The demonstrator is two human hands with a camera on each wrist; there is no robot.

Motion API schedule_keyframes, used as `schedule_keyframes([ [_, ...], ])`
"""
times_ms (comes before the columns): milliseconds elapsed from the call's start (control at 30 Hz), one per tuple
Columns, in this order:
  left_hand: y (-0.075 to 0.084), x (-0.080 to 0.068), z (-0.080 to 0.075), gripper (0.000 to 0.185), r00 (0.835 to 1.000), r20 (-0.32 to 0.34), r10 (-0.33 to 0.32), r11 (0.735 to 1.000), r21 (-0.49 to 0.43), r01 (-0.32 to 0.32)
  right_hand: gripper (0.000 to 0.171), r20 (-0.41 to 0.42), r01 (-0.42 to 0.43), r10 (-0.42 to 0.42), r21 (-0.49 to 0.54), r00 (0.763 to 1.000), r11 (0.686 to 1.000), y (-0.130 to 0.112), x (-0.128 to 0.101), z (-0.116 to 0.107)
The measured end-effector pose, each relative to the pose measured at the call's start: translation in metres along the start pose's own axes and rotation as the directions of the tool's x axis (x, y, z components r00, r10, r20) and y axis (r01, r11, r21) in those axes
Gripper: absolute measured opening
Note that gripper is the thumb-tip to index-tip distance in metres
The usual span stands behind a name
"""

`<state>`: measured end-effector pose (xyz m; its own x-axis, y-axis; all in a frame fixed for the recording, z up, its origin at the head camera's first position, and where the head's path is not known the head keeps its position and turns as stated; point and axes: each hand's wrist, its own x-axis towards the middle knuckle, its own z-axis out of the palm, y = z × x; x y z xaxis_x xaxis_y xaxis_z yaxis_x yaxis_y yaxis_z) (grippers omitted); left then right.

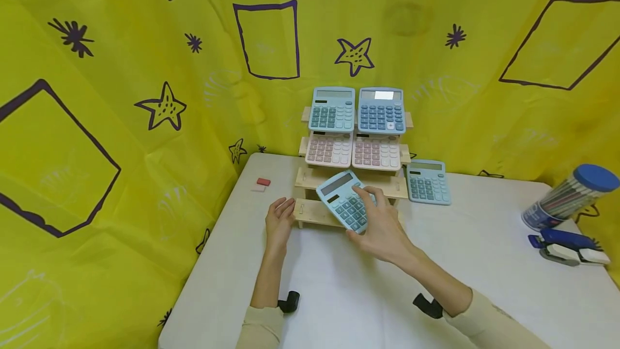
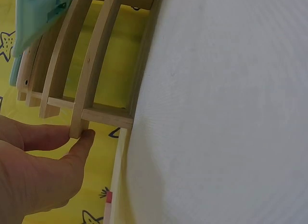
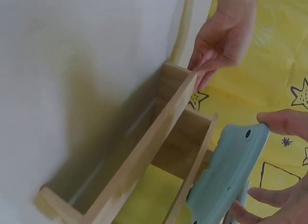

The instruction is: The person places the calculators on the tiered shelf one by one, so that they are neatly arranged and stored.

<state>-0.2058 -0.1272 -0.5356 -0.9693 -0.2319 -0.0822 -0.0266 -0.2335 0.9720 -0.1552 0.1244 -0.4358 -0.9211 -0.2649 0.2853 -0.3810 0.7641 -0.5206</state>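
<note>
My right hand (image 1: 386, 230) grips a light blue calculator (image 1: 345, 202) by its edges, tilted above the lower steps of a wooden tiered rack (image 1: 317, 213). In the right wrist view, the calculator's back (image 3: 231, 168) faces the camera, with the thumb at one edge and fingers at the other. My left hand (image 1: 279, 225) pinches the left end of the rack's lowest step, thumb and fingers on either side of the slat (image 2: 83, 106). On the upper steps stand a mint calculator (image 1: 332, 109), a blue calculator (image 1: 381, 110) and two pink calculators (image 1: 329, 149).
Another light blue calculator (image 1: 428, 182) leans beside the rack's right side. Red and white erasers (image 1: 263, 182) lie at the left. At the right are a blue-lidded tub of pencils (image 1: 566, 198), a blue stapler (image 1: 566, 239) and a white-and-grey stapler (image 1: 573, 255). A yellow curtain (image 1: 271, 123) hangs behind.
</note>
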Motion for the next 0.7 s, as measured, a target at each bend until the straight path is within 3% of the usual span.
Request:
schedule_keyframes([
  [433, 0.001, 0.001, 0.000, 0.056, 1.000, 0.004, 0.011, 1.000, -0.005, -0.011, 0.085, -0.118, -0.139, 0.122, -0.153, 0.985, 0.978, -0.019, 0.048, 0.050],
  [567, 0.001, 0.002, 0.000, 0.056, 1.000, -0.002, 0.011, 1.000, -0.002, -0.011, 0.085, -0.114, -0.177, 0.157, -0.192, 0.981, 0.965, -0.024, 0.062, 0.063],
  [700, 0.000, 0.001, 0.000, 0.055, 1.000, -0.007, 0.000, 1.000, 0.013, 0.000, 0.087, -0.082, -0.183, 0.171, -0.169, 0.982, 0.969, -0.029, 0.067, 0.073],
])
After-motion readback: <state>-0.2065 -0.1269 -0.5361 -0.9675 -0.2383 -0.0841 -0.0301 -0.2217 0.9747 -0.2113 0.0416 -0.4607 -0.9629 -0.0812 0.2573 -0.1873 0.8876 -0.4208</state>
